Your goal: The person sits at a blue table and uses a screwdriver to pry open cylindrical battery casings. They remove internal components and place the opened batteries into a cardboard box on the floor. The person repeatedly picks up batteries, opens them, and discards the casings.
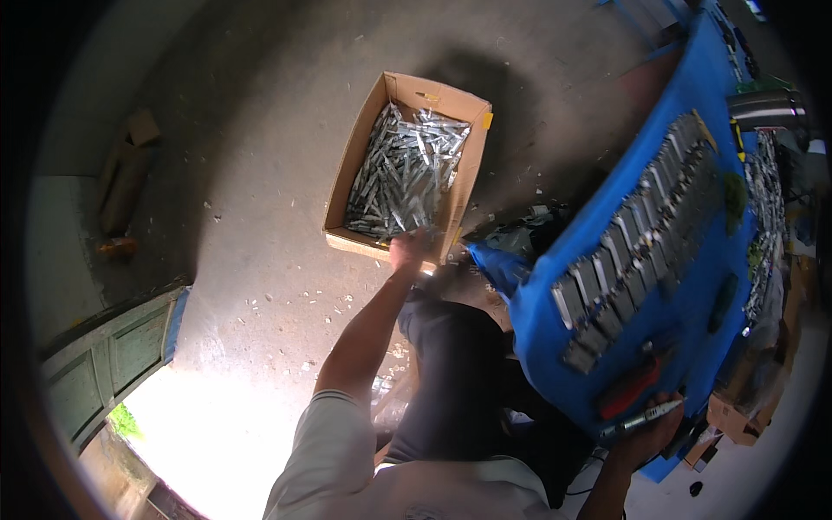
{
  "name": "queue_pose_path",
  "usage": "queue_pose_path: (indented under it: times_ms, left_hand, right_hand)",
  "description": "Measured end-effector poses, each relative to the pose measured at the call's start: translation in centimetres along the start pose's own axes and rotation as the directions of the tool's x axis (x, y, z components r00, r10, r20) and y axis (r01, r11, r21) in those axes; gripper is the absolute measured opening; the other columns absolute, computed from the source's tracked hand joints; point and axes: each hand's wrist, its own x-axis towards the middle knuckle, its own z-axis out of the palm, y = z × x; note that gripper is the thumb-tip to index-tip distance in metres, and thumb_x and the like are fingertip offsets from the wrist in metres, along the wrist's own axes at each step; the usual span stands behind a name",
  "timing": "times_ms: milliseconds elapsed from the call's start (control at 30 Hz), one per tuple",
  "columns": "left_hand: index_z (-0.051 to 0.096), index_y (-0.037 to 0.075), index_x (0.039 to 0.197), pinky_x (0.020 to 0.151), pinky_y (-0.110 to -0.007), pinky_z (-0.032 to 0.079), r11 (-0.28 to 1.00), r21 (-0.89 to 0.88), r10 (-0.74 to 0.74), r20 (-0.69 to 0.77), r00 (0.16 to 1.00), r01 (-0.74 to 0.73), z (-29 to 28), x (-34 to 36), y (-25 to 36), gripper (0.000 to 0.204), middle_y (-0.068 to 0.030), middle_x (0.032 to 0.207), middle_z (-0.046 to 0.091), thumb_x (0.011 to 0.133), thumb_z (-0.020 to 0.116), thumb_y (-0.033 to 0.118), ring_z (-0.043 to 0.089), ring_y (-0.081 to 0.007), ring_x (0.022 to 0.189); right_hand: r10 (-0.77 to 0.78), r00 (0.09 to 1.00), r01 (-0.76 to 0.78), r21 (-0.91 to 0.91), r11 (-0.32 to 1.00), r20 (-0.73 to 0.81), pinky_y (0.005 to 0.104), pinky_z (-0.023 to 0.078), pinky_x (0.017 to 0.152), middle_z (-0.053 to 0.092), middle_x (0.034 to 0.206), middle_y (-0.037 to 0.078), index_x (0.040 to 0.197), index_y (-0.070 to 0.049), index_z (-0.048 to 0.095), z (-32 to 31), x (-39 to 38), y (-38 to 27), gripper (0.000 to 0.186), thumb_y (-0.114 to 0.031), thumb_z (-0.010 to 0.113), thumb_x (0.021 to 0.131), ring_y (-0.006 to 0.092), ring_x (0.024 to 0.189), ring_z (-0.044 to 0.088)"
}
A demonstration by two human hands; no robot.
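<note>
My left hand (407, 251) is at the near wall of an open cardboard box (340, 195) on the floor. Its fingers reach over the rim and are smeared and partly hidden, so I cannot make out what they hold. Many slim silver metal parts (403, 165) lie heaped in the box. Low on the right, by the edge of the blue-covered table (563, 407), my right hand (648, 444) is closed round a slim, tapered silver metal tool (640, 418). Beside it on the table is a blurred red-handled thing (630, 386).
Rows of grey metal blocks (620, 260) stand on the blue table. More silver parts (764, 225) and a metal cylinder (767, 110) are along its far right side. Small scraps (334, 303) litter the floor. A green panelled door (113, 355) is at left.
</note>
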Motion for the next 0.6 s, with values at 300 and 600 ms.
queue_pose_path:
  times_ms: [300, 600]
  left_hand:
    - [0.069, 0.002, 0.088, 0.076, -0.043, 0.051, 0.978, 0.089, -0.205, 0.224, 0.953, 0.19, 2.2, 2.9, 1.3, 0.058, -0.0195, 0.085, 0.068, 0.079, 0.052, 0.056, 0.067, -0.0336, 0.082]
    - [0.054, 0.003, 0.068, 0.042, -0.036, 0.044, 0.68, -0.38, -0.534, 0.33, 0.779, 0.627, 4.4, 7.3, -2.0, 0.053, -0.0091, 0.056, 0.053, 0.087, 0.053, 0.053, 0.053, -0.0202, 0.046]
  right_hand:
    - [0.086, 0.996, -0.092, -0.258, 0.962, -0.034, 0.0245, 0.048, 0.078, 0.059, 0.099, 0.004, 0.126, -0.002, 0.046, -0.9, 0.3, 0.0, 0.047, -0.038, 0.033, 0.1, 0.0112, 0.089, 0.057]
    - [-0.022, 0.998, -0.014, -0.534, 0.846, -0.06, 0.0288, 0.049, 0.081, 0.058, 0.113, 0.007, 0.132, -0.003, 0.042, -2.7, -0.3, 0.4, 0.055, -0.043, 0.027, 0.099, 0.0168, 0.097, 0.058]
